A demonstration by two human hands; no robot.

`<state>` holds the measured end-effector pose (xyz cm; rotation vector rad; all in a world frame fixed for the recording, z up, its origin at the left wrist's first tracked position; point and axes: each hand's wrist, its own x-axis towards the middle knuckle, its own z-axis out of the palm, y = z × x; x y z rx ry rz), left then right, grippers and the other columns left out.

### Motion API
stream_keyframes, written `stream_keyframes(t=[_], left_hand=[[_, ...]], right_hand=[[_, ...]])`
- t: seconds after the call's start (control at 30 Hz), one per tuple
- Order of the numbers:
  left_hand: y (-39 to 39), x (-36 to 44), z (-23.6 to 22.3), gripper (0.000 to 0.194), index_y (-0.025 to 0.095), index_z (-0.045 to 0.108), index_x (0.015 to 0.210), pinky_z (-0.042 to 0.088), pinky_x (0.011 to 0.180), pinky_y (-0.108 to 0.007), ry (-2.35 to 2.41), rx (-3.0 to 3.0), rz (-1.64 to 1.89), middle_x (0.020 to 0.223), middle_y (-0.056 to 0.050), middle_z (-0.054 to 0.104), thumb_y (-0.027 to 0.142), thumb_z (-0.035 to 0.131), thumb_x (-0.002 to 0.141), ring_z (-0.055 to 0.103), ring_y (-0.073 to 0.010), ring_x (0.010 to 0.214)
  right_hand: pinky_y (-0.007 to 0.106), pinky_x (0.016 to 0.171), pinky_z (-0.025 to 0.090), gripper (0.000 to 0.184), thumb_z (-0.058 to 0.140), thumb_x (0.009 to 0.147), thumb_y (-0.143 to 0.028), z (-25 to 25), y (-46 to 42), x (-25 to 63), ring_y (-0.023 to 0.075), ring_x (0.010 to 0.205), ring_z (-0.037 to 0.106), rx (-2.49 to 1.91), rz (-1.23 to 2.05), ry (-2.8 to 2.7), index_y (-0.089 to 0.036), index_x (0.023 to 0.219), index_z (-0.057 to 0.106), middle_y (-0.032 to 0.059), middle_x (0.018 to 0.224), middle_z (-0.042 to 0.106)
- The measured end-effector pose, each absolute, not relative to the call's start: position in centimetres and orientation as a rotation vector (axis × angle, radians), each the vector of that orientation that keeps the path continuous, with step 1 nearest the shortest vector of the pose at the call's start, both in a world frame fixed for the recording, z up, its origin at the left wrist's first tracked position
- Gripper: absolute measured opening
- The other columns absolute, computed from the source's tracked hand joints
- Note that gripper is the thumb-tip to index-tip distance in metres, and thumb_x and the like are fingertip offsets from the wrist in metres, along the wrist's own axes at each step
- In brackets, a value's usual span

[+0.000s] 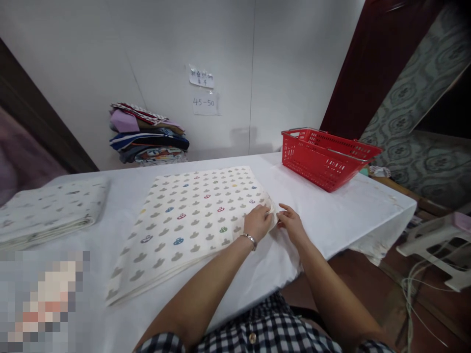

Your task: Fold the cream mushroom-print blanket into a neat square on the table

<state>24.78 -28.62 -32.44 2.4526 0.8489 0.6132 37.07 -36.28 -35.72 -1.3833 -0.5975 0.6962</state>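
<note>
Wide across the scene ran the table (316, 220), dressed in a smooth, faintly shiny white cover that creased along its front edge. Centre stage lay the cream printed fabric (198, 211), a broad, flat, layered quadrilateral, matt and soft, dotted with grey mushroom shapes and a few in red, blue, green and purple! Behind and right stood the red plastic shopping basket (312, 159), its walls perforated, its flared rim carrying thin metal handles. Far left, a thick folded bundle (55, 206) of pale printed cloth showed its stacked folds; against the wall, a pile of folded textiles (149, 137) mixed stripes, lilac and navy. And the action was at the fabric's right edge: the left hand (256, 223) had thumb and fingers clamped on the bunched layers, while the right hand (293, 225) curled just beside, fingertips at the edge, whether pinching or merely touching, impossible to tell. Bare white surface opened between that hand and the basket, and a narrower lane separated bundle from fabric. Smallest of all, a metal bracelet (250, 240) ringed the left wrist.
</note>
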Motion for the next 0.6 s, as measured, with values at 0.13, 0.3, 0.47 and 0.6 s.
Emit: stream_keyframes(t=[0.13, 0.3, 0.47, 0.6], left_hand=[[-29.1, 25.0, -32.7, 0.019, 0.023, 0.062, 0.091, 0.041, 0.074, -0.028, 0.781, 2.551, 0.615, 0.094, -0.003, 0.061, 0.027, 0.044, 0.085, 0.055, -0.0172, 0.089], [-29.3, 25.0, -32.8, 0.022, 0.022, 0.060, 0.093, 0.040, 0.078, -0.030, 0.711, 2.696, 0.596, 0.095, -0.005, 0.059, 0.028, 0.040, 0.088, 0.054, -0.0188, 0.091], [-29.1, 24.9, -32.5, 0.019, 0.020, 0.060, 0.089, 0.040, 0.078, -0.033, 0.655, 2.748, 0.586, 0.091, -0.007, 0.058, 0.022, 0.041, 0.088, 0.053, -0.0206, 0.090], [-29.5, 25.0, -32.7, 0.018, 0.018, 0.059, 0.091, 0.041, 0.080, -0.035, 0.638, 2.742, 0.583, 0.091, -0.008, 0.058, 0.019, 0.042, 0.087, 0.053, -0.0212, 0.091]], right_hand=[[0.025, 0.048, 0.046, 0.050, 0.065, 0.062, -0.029, -35.2, -36.1, 36.6, 0.0103, 0.051, 0.053, -1.316, 0.730, -0.599, -0.019, 0.109, 0.051, -0.0056, 0.065, 0.056], [0.026, 0.048, 0.048, 0.049, 0.062, 0.061, -0.026, -34.8, -35.9, 36.6, 0.0104, 0.049, 0.053, -1.340, 0.670, -0.648, -0.018, 0.109, 0.051, -0.0060, 0.064, 0.056], [0.028, 0.050, 0.051, 0.051, 0.062, 0.069, -0.038, -33.9, -36.1, 36.0, 0.0130, 0.055, 0.056, -1.420, 0.618, -0.695, -0.018, 0.115, 0.050, -0.0039, 0.063, 0.056], [0.027, 0.050, 0.050, 0.060, 0.065, 0.069, -0.043, -33.6, -36.0, 35.8, 0.0134, 0.056, 0.056, -1.470, 0.613, -0.743, -0.018, 0.121, 0.047, -0.0034, 0.064, 0.057]])
